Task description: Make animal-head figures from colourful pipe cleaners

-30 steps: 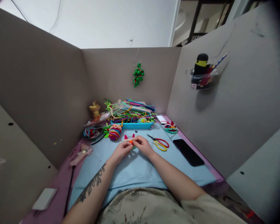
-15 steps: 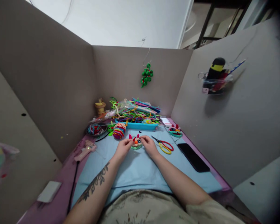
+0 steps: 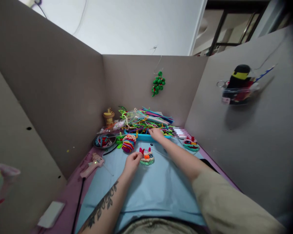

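My left hand [image 3: 133, 161] pinches the left edge of a small fuzzy pipe-cleaner face [image 3: 146, 158], near one ear. The face has pinkish-red ears, a cream upper part, an orange middle, a dark eye and a mint-green lower edge. It is just above or on the blue cloth [image 3: 161, 188]; which one I cannot tell. At the front of the blue tray [image 3: 146, 137], my right hand [image 3: 156, 134] reaches over the rim to the heap of coloured pipe cleaners [image 3: 148, 122]. Its fingertips blend into the heap, so their grip is unclear.
Left of the face are a striped woolly piece [image 3: 129, 144], a round dish [image 3: 104, 141] and a pink glue gun [image 3: 92, 165] with a black cord. A second fuzzy face [image 3: 191, 144] lies right. My right arm partly covers a black phone [image 3: 209, 164]. Grey panels [image 3: 151, 65] surround the table.
My right hand has left the face and moved forward to the tray. The left hand keeps hold of the face. The red and yellow scissors are now hidden behind my right arm.
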Demonstrator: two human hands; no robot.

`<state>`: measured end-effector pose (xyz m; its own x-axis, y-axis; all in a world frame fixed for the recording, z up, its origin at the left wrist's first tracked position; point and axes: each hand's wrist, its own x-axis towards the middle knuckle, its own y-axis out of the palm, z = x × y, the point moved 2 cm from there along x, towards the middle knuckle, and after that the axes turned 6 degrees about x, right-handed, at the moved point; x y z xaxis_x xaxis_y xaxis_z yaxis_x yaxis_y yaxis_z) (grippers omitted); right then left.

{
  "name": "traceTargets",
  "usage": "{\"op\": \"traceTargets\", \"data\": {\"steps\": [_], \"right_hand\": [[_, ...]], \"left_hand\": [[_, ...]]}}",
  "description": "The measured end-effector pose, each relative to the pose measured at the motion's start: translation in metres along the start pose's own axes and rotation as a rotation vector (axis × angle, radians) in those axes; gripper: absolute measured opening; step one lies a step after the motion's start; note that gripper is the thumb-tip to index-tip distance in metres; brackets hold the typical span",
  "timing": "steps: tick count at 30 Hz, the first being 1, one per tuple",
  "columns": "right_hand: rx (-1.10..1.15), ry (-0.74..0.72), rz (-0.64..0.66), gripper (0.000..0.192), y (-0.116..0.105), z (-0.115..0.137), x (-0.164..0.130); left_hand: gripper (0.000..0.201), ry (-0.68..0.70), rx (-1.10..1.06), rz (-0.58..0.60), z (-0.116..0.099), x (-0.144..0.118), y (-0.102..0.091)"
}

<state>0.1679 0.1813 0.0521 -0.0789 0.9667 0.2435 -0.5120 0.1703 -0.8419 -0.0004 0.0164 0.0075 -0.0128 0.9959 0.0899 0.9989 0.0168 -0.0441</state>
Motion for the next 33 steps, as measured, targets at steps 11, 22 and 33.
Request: {"op": "traceTargets", "data": {"steps": [11, 22, 33], "right_hand": [[-0.161, 0.129, 0.173, 0.07, 0.03, -0.009, 0.038], [0.152, -0.036, -0.016, 0.056, -0.022, -0.006, 0.049], [-0.021, -0.069, -0.022, 0.017, -0.082, -0.018, 0.047]], "left_hand": [[0.043, 0.026, -0.014, -0.005, 0.003, 0.0, 0.001], [0.04, 0.039, -0.04, 0.018, 0.002, 0.0, 0.004], [0.039, 0.071, -0.01, -0.003, -0.002, -0.001, 0.003]]}}
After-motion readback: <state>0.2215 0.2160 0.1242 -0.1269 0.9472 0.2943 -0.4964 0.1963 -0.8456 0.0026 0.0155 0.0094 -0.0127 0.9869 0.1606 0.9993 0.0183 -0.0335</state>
